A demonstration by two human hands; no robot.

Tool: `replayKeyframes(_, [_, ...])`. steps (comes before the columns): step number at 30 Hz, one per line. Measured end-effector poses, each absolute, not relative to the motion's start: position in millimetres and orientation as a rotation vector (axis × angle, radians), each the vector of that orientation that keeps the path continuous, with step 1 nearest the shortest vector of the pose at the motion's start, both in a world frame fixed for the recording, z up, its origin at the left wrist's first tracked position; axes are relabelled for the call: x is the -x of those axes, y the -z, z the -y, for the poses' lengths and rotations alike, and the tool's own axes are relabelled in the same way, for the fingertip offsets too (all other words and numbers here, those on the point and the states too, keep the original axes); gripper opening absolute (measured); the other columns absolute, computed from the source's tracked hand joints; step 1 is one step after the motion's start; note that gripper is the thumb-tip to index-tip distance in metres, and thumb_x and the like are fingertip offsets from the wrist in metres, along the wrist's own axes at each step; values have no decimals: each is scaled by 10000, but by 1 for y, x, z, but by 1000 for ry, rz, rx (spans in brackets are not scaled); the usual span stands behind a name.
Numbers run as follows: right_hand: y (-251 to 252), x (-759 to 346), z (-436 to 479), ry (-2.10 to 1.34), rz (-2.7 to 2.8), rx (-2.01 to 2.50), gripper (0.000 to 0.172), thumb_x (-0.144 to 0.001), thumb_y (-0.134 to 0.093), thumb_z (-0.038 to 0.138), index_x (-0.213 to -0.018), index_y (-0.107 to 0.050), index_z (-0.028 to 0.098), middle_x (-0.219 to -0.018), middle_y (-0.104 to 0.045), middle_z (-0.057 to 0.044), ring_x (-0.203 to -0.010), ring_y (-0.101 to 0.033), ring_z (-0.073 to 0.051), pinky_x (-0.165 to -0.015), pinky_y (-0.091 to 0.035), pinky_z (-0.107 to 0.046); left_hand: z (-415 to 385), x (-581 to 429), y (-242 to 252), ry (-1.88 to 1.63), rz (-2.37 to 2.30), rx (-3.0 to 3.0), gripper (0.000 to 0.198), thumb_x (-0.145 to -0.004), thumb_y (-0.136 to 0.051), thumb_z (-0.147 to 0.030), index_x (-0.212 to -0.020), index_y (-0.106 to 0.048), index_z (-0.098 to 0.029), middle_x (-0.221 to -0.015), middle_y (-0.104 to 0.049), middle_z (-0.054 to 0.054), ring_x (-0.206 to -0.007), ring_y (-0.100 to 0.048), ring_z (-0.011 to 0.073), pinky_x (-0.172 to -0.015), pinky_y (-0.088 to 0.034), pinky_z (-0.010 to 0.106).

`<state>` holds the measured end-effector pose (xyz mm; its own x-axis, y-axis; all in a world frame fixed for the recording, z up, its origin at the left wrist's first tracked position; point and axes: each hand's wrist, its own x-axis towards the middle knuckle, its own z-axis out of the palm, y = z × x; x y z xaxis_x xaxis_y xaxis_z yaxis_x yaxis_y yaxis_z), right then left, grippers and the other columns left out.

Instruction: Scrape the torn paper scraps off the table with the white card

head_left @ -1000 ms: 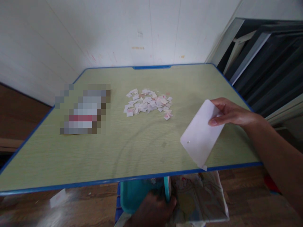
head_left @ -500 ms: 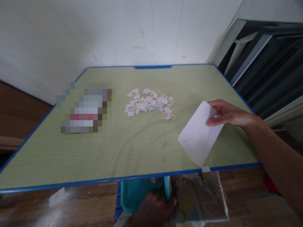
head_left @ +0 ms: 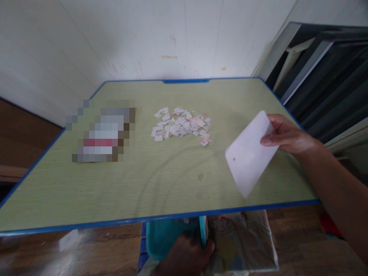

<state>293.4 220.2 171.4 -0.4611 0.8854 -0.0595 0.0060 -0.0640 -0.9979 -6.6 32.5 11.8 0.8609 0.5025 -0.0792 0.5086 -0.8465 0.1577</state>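
My right hand pinches a thin white card with rounded corners, thumb on its near face and fingers behind. The card is tilted above the right side of the table, with a small dark spot near its left corner. Below the table's front edge, my left hand is closed around the rim of a teal plastic bin. Its fingers are partly hidden and dark. Left of the card, torn paper scraps lie in a loose heap on the table, with a few pinkish pieces among them.
The pale green table has a blue edge and stands against a white wall. A blurred-out item lies on its left side. Dark panels lean at the right. A patterned bag or cloth is beside the bin.
My right hand has lifted the white card up and to the right, away from the front edge. A small scrap at that edge is no longer seen there. My left hand stays on the bin.
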Motion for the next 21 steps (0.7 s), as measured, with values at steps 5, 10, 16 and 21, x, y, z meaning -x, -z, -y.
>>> replayKeyframes(5, [-171, -284, -226, -1213, 1260, 1174, 249, -636, -645, 140, -878, -630, 193, -750, -651, 19, -564, -582, -91, -503, -453, -178, -35, 5, -11, 122, -757, -2829, 335, -693, -547, -221, -1010, -443, -199, -621, -572, 2, -504, -552, 192, -451, -455, 298])
replayKeyframes(10, [-163, -286, -234, -1090, 1123, 1303, 304, -576, -681, 134, -875, -636, 157, -838, -654, -29, -631, -583, -120, -594, -463, -247, -35, 4, -12, 78, -755, -2847, 316, -678, -559, -230, -973, -451, -196, -631, -576, 10, -507, -552, 199, -448, -457, 311])
replayKeyframes(16, [-164, -301, -232, -986, 1234, 1529, 256, -549, -692, 180, -781, -648, 80, -777, -652, -71, -577, -554, -116, -559, -426, -262, -36, 3, -10, -52, -800, -2890, 299, -662, -571, -237, -937, -460, -203, -570, -555, -5, -463, -534, 177, -418, -417, 261])
replayKeyframes(21, [-172, -307, -210, -789, 1286, 1794, 247, -601, -649, 252, -738, -643, 47, -722, -643, -95, -533, -542, -111, -520, -410, -263, -36, 0, -3, -216, -841, -2922, 201, -641, -586, -220, -807, -472, -221, -491, -537, -32, -339, -467, 166, -328, -372, 254])
